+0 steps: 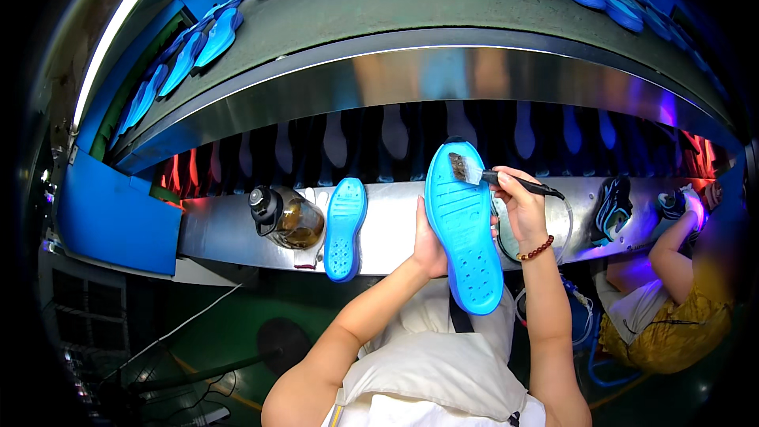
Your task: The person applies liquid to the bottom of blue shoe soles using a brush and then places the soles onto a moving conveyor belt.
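Observation:
A bright blue shoe sole (468, 249), toe pointing away from me, is tilted up over the edge of a metal bench. My left hand (429, 243) grips its left side, the thumb along the edge and the other fingers mostly hidden beneath. In my right hand (523, 207) is a flat brush (465, 168) with a black handle and a thin tube running from its end. Its dark bristles touch the ridged face of the sole near the toe. A second blue sole (345, 225) lies on the bench to the left.
A dark-lidded bottle of brown liquid (299, 220) stands left on the metal bench (221, 225). A dark shoe (612, 209) rests to the right, near a co-worker (672, 308). Beyond, a raised green belt (395, 0) carries several blue soles (217, 35) above a steel rail (379, 71).

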Available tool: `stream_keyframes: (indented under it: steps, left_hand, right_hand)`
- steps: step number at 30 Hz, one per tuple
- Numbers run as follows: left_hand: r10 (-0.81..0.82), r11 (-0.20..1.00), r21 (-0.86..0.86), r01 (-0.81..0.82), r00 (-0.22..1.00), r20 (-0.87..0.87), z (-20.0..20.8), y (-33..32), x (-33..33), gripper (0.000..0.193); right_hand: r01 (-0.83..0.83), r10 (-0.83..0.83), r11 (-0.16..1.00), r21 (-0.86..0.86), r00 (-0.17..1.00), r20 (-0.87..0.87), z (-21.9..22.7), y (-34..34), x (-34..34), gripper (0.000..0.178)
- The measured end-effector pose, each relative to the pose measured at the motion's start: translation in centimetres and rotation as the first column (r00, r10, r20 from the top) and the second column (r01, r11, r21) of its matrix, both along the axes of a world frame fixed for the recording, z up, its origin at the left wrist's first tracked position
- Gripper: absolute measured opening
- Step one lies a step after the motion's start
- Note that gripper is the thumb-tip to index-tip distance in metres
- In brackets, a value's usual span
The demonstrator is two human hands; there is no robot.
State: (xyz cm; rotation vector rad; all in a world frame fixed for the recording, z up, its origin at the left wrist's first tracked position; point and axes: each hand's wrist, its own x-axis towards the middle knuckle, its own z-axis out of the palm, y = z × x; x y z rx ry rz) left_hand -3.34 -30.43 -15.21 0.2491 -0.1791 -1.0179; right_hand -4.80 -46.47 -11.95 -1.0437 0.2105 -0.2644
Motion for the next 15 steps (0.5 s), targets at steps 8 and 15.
stream_keyframes:
  steps: [8,15]
  left_hand:
    - [0.377,0.836,0.438,-0.33,0.926,-0.023,0.9,-1.3,-1.0,0.075]
    - [0.336,0.848,0.38,-0.369,0.929,0.154,-1.4,3.2,2.2,0.089]
  right_hand:
    - [0.225,-0.025,0.479,-0.849,0.97,0.244,1.1,4.7,-1.4,0.018]
    - [-0.086,0.298,0.423,-0.902,0.953,0.049,1.4,4.4,-6.6,0.016]
